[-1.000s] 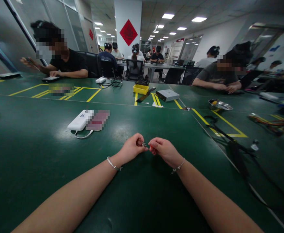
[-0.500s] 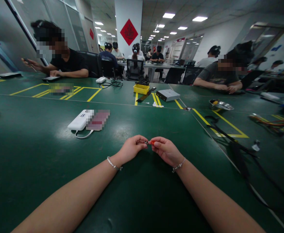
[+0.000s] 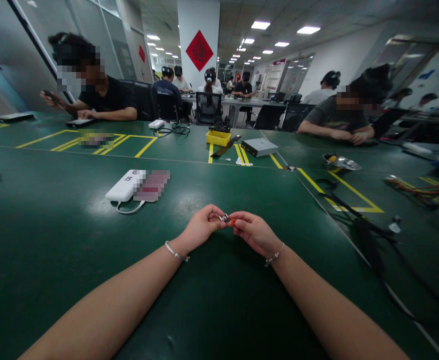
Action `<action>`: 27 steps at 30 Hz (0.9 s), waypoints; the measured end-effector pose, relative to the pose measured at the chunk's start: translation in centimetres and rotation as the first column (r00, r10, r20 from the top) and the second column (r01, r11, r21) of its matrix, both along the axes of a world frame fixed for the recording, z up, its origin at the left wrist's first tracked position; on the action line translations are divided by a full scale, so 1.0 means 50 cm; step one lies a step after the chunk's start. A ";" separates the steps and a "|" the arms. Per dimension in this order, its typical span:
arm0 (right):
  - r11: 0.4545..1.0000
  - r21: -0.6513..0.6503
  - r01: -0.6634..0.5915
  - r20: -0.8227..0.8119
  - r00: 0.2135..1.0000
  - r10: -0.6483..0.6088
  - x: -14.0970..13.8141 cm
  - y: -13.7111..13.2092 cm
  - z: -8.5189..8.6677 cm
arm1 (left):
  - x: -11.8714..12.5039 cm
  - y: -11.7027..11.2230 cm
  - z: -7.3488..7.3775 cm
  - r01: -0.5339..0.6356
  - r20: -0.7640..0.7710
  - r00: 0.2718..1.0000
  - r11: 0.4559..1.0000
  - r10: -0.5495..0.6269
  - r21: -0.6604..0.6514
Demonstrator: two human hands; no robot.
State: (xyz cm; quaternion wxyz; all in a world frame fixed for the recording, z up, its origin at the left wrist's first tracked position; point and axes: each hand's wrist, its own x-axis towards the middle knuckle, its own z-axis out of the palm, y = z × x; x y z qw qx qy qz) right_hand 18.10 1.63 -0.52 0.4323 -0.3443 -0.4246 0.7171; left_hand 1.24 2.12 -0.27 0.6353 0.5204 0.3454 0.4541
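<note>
In the head view my left hand (image 3: 203, 224) pinches a small silvery metal piece (image 3: 224, 218) between thumb and fingers. Its exact kind is too small to make out. Close against it, my right hand (image 3: 257, 231) is closed on a small orange-red piece (image 3: 234, 222), mostly covered by the fingertips. The fingertips of both hands meet or nearly meet just above the green table (image 3: 219, 310). Whether the two pieces touch each other I cannot tell. A bracelet circles each wrist.
Beyond my left hand lie a white power bank (image 3: 125, 186) with a cable and a pixelated flat object (image 3: 151, 186). A yellow tray (image 3: 218, 137), a grey box (image 3: 260, 147) and a metal dish (image 3: 341, 162) stand farther back. Black cables (image 3: 369, 240) run along the right. People sit across the table.
My hands have come closer together, the right one moving slightly left. The metal piece in my left hand has turned and shows more.
</note>
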 end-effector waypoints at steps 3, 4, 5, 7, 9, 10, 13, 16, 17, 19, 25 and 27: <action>1.000 -0.009 0.007 -0.023 1.000 -0.007 -0.001 -0.001 0.004 | 0.001 -0.001 0.001 0.001 -0.014 1.000 1.000 0.000 0.013; 1.000 -0.005 0.005 -0.023 1.000 -0.006 -0.001 -0.001 0.005 | 0.002 -0.002 0.002 -0.005 -0.026 1.000 1.000 0.005 0.018; 1.000 0.000 0.001 -0.019 1.000 -0.001 -0.002 -0.002 0.007 | 0.002 -0.002 0.002 -0.009 -0.039 0.999 1.000 0.010 0.025; 1.000 0.008 -0.008 -0.004 1.000 0.008 -0.002 -0.003 0.009 | 0.003 -0.003 0.003 -0.009 -0.074 0.997 0.999 0.012 0.048; 1.000 0.007 -0.010 0.012 1.000 0.010 -0.002 -0.004 0.010 | 0.002 -0.004 0.004 -0.014 -0.138 0.990 0.996 0.026 0.089; 1.000 0.005 -0.008 0.017 1.000 0.008 -0.003 -0.004 0.010 | 0.002 -0.004 0.004 -0.018 -0.179 0.983 0.993 0.038 0.112; 1.000 0.000 -0.004 0.024 1.000 0.004 -0.003 -0.003 0.009 | 0.000 -0.004 0.005 -0.021 -0.298 0.952 0.983 0.076 0.185; 1.000 -0.007 0.005 0.013 1.000 -0.005 -0.004 -0.002 0.007 | 0.000 -0.006 0.004 -0.026 -0.357 0.927 0.969 0.115 0.246; 1.000 -0.009 0.014 0.007 1.000 -0.014 -0.004 -0.001 0.006 | 0.000 -0.006 0.003 -0.029 -0.368 0.921 0.964 0.128 0.264; 0.999 -0.013 0.043 0.000 0.999 -0.043 -0.005 -0.001 0.005 | 0.002 -0.008 0.001 -0.036 -0.384 0.910 0.954 0.154 0.297; 0.991 0.025 0.130 0.041 0.991 -0.131 -0.017 -0.003 0.002 | 0.008 -0.014 -0.002 -0.073 -0.417 0.866 0.895 0.276 0.440; 0.987 0.054 0.151 0.063 0.986 -0.154 -0.022 -0.004 -0.001 | 0.009 -0.015 -0.002 -0.077 -0.445 0.838 0.877 0.315 0.475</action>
